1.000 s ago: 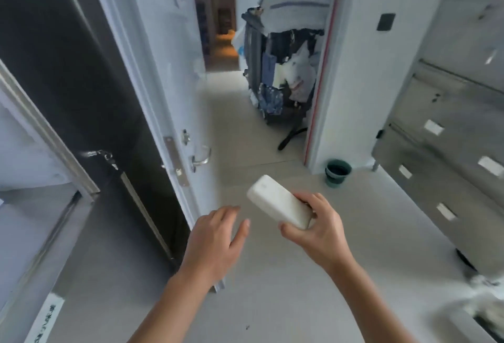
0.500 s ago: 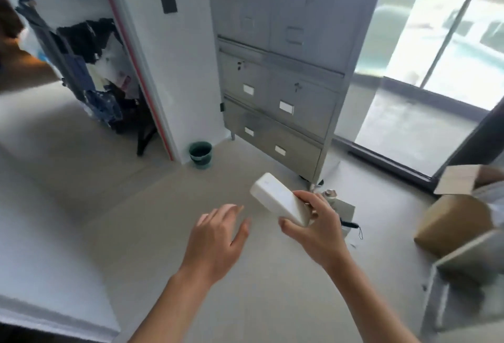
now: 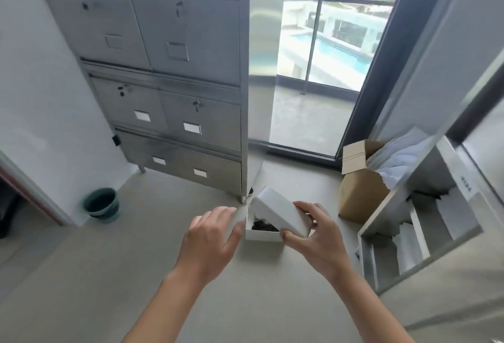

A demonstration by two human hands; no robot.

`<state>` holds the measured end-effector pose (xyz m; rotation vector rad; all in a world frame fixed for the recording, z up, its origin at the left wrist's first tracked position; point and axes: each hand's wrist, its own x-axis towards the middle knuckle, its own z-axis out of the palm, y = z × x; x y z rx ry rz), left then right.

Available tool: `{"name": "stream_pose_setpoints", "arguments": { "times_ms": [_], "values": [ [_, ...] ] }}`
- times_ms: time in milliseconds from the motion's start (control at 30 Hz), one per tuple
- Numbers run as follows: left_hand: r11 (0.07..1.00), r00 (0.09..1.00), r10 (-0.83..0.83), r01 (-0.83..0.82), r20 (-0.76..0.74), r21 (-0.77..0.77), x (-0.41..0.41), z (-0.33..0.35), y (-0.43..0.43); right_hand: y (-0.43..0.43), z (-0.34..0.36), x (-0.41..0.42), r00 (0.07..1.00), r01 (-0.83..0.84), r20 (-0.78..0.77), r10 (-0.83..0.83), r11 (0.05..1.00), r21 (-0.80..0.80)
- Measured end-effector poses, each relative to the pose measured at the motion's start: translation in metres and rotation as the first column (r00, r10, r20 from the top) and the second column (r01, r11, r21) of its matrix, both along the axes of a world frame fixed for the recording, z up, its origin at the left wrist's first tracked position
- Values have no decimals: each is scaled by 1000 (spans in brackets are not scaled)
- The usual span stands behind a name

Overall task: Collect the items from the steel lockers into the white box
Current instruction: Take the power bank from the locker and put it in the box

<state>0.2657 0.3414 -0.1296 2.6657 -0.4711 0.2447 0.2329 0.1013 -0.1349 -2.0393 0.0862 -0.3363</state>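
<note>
Head view: right hand point(image 3: 319, 236) grips a white block point(image 3: 281, 213) over the white box point(image 3: 261, 234) for dropping; left hand point(image 3: 210, 239) hovers slack, empty.

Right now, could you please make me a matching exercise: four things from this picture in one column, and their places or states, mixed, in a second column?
Things:
1. white block
2. green bucket
3. cardboard box
4. left hand

Places or states:
A. on the floor by the white wall
B. open, holding nothing
C. held in the right hand above the white box
D. flaps open, near the glass door

Pairs: 1-C, 2-A, 3-D, 4-B
</note>
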Motion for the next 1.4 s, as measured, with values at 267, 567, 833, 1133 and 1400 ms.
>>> {"name": "stream_pose_setpoints", "arguments": {
  "times_ms": [267, 567, 833, 1133, 1400],
  "values": [
    [985, 985, -173, 173, -21, 1, 98, -6, -43, -31, -6, 63, 987, 161, -11, -161, 987, -12],
    [971, 968, -220, 229, -120, 74, 219, -44, -111, -97, -60, 177, 973, 196, -121, -195, 981, -6],
    [969, 963, -140, 180, -229, 167, 336, -77, -164, -157, -119, 311, 954, 169, -256, -154, 985, 40],
    [956, 940, -113, 190, -321, 221, 415, -119, -189, -175, -174, 384, 922, 163, -365, -131, 985, 59],
    [951, 897, -167, 255, -409, 172, 469, -262, -203, -174, -304, 417, 880, 261, -426, -208, 963, 68]
  ]
}}
